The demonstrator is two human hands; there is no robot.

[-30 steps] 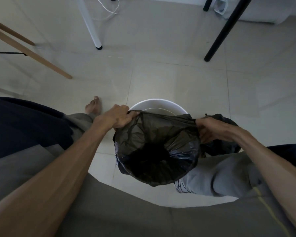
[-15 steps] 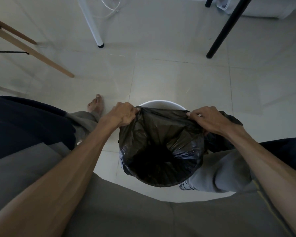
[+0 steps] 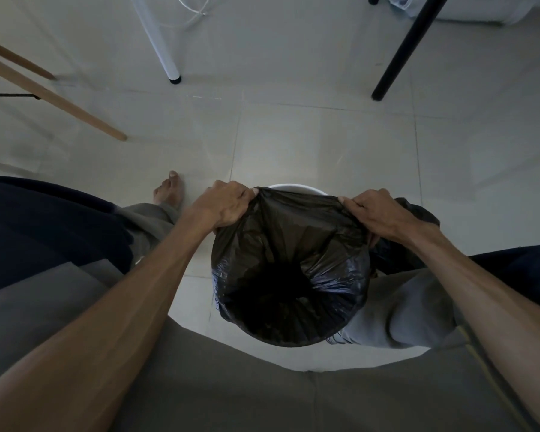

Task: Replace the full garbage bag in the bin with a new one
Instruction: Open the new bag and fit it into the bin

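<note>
Foot (image 3: 170,189) is seen at centre-left on tiles. Left hand (image 3: 228,204) w/ fingers clamped on black bag (image 3: 289,266) rim, frame centre. Bag mouth is stretched open over white bin (image 3: 296,187), only far rim visible. Right hand (image 3: 375,213) is clamped on opposite rim, centre-right.

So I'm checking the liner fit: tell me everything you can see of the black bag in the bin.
The bag is thin, glossy, crinkled black plastic, slightly see-through where stretched. Its mouth is open, and its inside goes dark toward the bottom. The near edge is already folded over the bin's near side; the far edge is held taut, pinched by the left hand and right hand, above the white bin rim, not yet over it. No tears are visible.
</note>
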